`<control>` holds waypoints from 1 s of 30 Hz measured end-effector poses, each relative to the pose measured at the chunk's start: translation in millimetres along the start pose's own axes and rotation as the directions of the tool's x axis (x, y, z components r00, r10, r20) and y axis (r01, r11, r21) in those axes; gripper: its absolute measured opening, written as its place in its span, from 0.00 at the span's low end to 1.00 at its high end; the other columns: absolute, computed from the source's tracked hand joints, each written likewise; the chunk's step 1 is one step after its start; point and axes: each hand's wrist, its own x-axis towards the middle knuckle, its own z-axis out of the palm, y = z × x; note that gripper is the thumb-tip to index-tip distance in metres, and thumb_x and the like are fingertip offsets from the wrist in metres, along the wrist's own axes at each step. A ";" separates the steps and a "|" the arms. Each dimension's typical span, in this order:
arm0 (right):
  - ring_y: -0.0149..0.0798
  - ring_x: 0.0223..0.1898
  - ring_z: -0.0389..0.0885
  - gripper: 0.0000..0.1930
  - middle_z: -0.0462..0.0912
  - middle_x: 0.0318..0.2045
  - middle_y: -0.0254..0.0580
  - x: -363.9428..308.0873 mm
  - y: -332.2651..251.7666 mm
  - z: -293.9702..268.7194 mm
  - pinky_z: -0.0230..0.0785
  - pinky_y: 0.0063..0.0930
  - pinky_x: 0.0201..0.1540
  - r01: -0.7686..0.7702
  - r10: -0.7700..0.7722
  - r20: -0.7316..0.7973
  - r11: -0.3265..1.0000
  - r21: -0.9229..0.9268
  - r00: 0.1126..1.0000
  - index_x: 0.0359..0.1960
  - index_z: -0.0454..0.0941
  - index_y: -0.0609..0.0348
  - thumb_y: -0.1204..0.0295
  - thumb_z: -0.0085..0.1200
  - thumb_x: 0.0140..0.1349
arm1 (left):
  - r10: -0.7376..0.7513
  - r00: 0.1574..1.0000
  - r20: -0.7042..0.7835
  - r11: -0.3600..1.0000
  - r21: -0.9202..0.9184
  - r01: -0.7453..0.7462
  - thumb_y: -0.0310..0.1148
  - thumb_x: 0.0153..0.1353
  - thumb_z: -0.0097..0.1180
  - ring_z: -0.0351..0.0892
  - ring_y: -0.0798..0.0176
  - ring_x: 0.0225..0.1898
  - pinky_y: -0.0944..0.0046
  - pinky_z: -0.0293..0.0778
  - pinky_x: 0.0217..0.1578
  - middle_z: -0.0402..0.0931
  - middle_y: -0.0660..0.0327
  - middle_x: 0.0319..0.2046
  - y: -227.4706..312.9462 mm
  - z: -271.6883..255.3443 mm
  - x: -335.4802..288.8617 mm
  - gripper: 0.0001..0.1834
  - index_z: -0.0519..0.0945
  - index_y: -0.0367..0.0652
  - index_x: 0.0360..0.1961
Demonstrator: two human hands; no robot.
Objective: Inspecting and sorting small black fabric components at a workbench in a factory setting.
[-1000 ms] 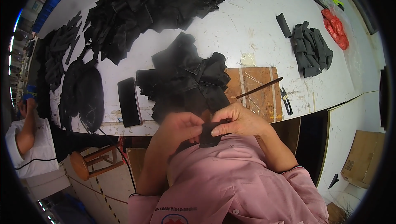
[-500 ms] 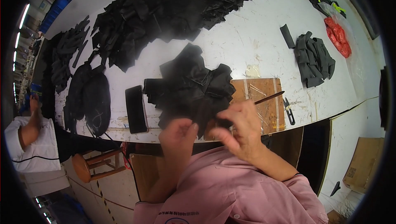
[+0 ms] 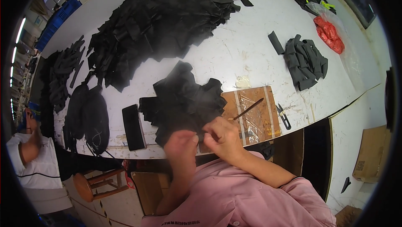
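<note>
1. The left hand and the right hand meet at the near edge of the white counter, fingertips almost touching
2. Both hands work at the near rim of a small heap of black fabric pieces, which lies on the counter straight ahead of the person
3. The right hand's grip is pressed together, pinching a black piece at the edge of that heap; the left hand's grip is curled in against the same edge, though I cannot tell whether it truly pinches anything
4. Just right of the heap lies a brown board with clear tape strips, and a thin dark stick rests slantwise on it
5. Small black snips lie just beyond the board's right edge
6. A black phone lies flat, left of the heap, beside two dark oval pieces
7. A large spread of black pieces covers the far middle of the counter
8. A smaller grey-black bundle sits to the far right, with a red bag beyond it
9. Another person in a white top sits at the left end, well apart from the hands
</note>
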 end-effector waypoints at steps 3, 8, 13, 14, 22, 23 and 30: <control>0.28 0.19 0.69 0.02 0.71 0.20 0.33 -6.0 3.1 -2.6 0.60 0.18 0.19 -0.372 0.301 0.222 0.803 0.467 0.927 0.23 0.74 0.65 0.83 0.50 0.47 | -0.149 0.958 0.246 0.864 -0.439 0.247 0.16 0.48 0.46 0.53 0.79 0.10 0.78 0.49 0.11 0.69 0.61 0.19 8.9 -0.8 0.4 0.07 0.69 0.36 0.29; 0.23 0.18 0.63 0.01 0.70 0.20 0.30 -2.2 -3.3 -16.3 0.56 0.15 0.19 -0.723 0.453 0.631 0.047 0.689 0.630 0.23 0.74 0.62 0.80 0.53 0.50 | 0.001 0.984 0.179 1.000 0.014 -0.004 0.13 0.45 0.44 0.56 0.81 0.14 0.79 0.51 0.13 0.69 0.60 0.24 6.0 0.3 2.1 0.10 0.68 0.35 0.30; 0.23 0.19 0.61 0.03 0.70 0.20 0.28 -4.6 -6.6 -17.9 0.55 0.15 0.21 -0.678 0.405 0.601 0.066 0.732 0.689 0.27 0.72 0.58 0.73 0.53 0.53 | 0.528 0.839 0.129 0.747 0.400 -0.531 0.11 0.46 0.44 0.64 0.79 0.19 0.80 0.60 0.19 0.72 0.59 0.28 -1.4 17.4 -0.7 0.12 0.69 0.34 0.32; 0.23 0.19 0.61 0.03 0.70 0.20 0.28 -4.3 -9.6 -19.9 0.55 0.15 0.21 -0.677 0.406 0.600 0.068 0.733 0.690 0.27 0.72 0.58 0.73 0.53 0.53 | 0.444 0.894 0.059 0.861 0.246 -0.445 0.11 0.47 0.44 0.64 0.79 0.19 0.81 0.60 0.19 0.72 0.58 0.29 0.9 19.0 -3.5 0.11 0.68 0.34 0.32; 0.23 0.26 0.64 0.10 0.68 0.25 0.31 -5.4 -12.1 -27.5 0.57 0.15 0.31 -0.442 0.181 0.404 0.435 0.785 0.897 0.25 0.69 0.61 0.67 0.49 0.57 | -0.008 0.780 0.625 0.910 -0.320 0.265 0.12 0.41 0.48 0.64 0.76 0.13 0.78 0.58 0.13 0.71 0.59 0.19 22.1 4.0 -5.6 0.17 0.66 0.31 0.36; 0.24 0.27 0.64 0.10 0.67 0.27 0.32 -4.4 -15.4 -28.1 0.58 0.16 0.32 -0.351 0.059 0.375 0.512 0.784 0.925 0.25 0.69 0.61 0.67 0.48 0.57 | 0.062 0.676 0.734 0.812 -0.431 0.394 0.11 0.41 0.47 0.64 0.75 0.13 0.78 0.59 0.14 0.70 0.59 0.19 22.0 3.7 -5.5 0.20 0.66 0.30 0.39; 0.29 0.31 0.68 0.06 0.71 0.30 0.39 -0.3 -17.8 -40.7 0.61 0.21 0.34 -0.103 0.084 0.059 0.799 0.593 0.995 0.24 0.70 0.62 0.73 0.49 0.55 | 0.174 0.921 0.349 0.977 0.055 -0.205 0.18 0.51 0.51 0.69 0.76 0.23 0.79 0.69 0.21 0.69 0.60 0.28 27.0 33.6 -22.1 0.15 0.69 0.30 0.42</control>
